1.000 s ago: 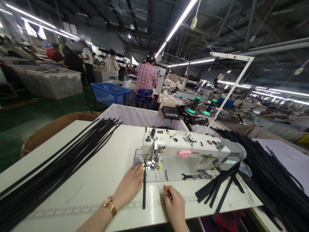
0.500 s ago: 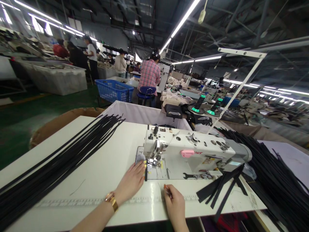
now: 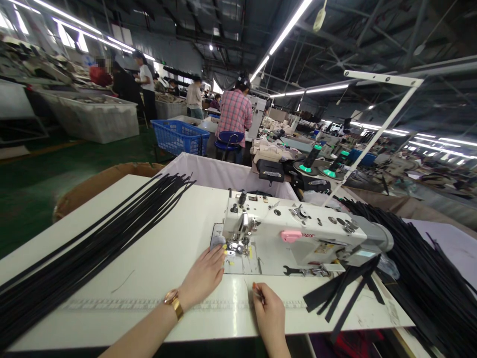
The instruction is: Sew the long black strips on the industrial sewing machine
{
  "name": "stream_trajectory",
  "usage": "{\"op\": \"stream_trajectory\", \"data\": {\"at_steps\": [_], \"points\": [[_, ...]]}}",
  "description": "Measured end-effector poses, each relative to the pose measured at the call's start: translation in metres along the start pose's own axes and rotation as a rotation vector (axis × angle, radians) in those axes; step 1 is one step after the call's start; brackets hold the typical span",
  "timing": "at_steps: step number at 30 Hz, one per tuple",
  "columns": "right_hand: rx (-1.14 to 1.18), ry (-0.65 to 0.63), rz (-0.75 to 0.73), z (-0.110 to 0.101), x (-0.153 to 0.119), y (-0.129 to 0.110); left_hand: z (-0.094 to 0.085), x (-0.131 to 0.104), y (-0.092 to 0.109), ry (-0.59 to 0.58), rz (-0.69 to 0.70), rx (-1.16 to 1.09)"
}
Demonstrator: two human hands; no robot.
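My left hand [image 3: 203, 276], with a gold watch on the wrist, lies flat on the bed of a white sewing machine [image 3: 298, 233], fingertips right beside the presser foot [image 3: 234, 244]. No strap shows in front of the foot. My right hand [image 3: 269, 311] rests on the white table [image 3: 160, 258] near the front edge, pinching a small thin metal tool [image 3: 258, 292]. A long bundle of black straps [image 3: 93, 248] lies across the table to the left of my left hand.
A large heap of black straps [image 3: 417, 258] lies right of the machine, with short black strips [image 3: 346, 291] by its base. Behind the table are a cardboard box [image 3: 100, 181], a white fabric bin [image 3: 223, 176] and a thread stand [image 3: 372, 139]. People work at stations farther back.
The black strap lying in front of the needle grew shorter and is gone from view, fed away under the presser foot. My left fingers stayed at the foot; my right hand barely moved.
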State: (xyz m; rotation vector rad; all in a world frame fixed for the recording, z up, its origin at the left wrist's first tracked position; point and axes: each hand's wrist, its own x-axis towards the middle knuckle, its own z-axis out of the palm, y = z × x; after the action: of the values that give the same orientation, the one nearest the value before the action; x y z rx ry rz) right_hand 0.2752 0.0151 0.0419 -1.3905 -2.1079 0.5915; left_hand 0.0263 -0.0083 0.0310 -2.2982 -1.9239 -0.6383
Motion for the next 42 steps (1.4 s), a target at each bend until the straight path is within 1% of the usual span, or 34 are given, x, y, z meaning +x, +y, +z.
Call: {"op": "stream_trajectory", "data": {"at_steps": [3, 9, 18, 23, 28, 33, 36, 39, 41, 42], "points": [[-0.015, -0.010, 0.003, -0.002, 0.000, -0.003, 0.001, 0.000, 0.000, 0.012, -0.001, -0.015], [-0.025, -0.037, 0.020, -0.005, 0.000, -0.007, 0.000, 0.001, 0.000, -0.013, -0.002, -0.008], [-0.043, -0.019, 0.006, -0.004, -0.001, -0.008, 0.002, -0.001, -0.001, 0.006, 0.002, -0.024], [-0.054, 0.003, -0.003, -0.002, -0.001, -0.007, 0.002, 0.000, -0.002, -0.003, 0.007, -0.044], [-0.062, -0.006, -0.004, -0.005, -0.001, -0.009, 0.003, -0.001, -0.002, 0.005, 0.010, -0.051], [-0.055, -0.027, 0.012, -0.005, 0.001, -0.012, 0.003, -0.001, -0.002, 0.011, 0.018, -0.014], [-0.030, 0.007, 0.019, -0.004, -0.002, -0.015, 0.007, -0.003, -0.004, 0.010, 0.037, 0.029], [0.032, 0.085, 0.015, -0.014, -0.010, -0.014, 0.019, -0.009, -0.012, 0.046, 0.084, 0.061], [-0.009, 0.132, -0.003, -0.034, -0.016, -0.004, 0.031, -0.012, -0.022, 0.087, 0.143, 0.060], [-0.092, 0.140, 0.001, -0.048, -0.020, 0.004, 0.037, -0.012, -0.028, 0.103, 0.173, 0.049]]}}
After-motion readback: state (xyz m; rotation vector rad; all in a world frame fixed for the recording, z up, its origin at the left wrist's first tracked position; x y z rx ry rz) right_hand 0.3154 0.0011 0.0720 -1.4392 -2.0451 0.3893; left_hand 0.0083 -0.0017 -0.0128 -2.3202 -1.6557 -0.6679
